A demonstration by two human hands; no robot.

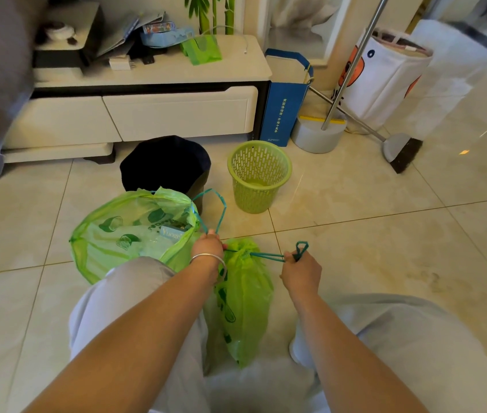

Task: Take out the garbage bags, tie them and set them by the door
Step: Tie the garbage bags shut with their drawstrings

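Observation:
A small green garbage bag [243,296] lies on the floor between my knees, its mouth cinched shut. My right hand [300,271] is shut on its teal drawstring [266,256], pulled taut to the right. My left hand [208,247] grips the string's other end at the bag's neck and also touches a teal loop [217,208] of the big green garbage bag [129,234], which stands open on my left with packaging inside.
A green plastic basket [258,177] and a dark round bin [164,165] stand on the tiles ahead. Behind them is a white TV cabinet [147,111] with clutter. To the right are a blue paper bag [285,108], a broom [401,150] and a white laundry bag [382,76].

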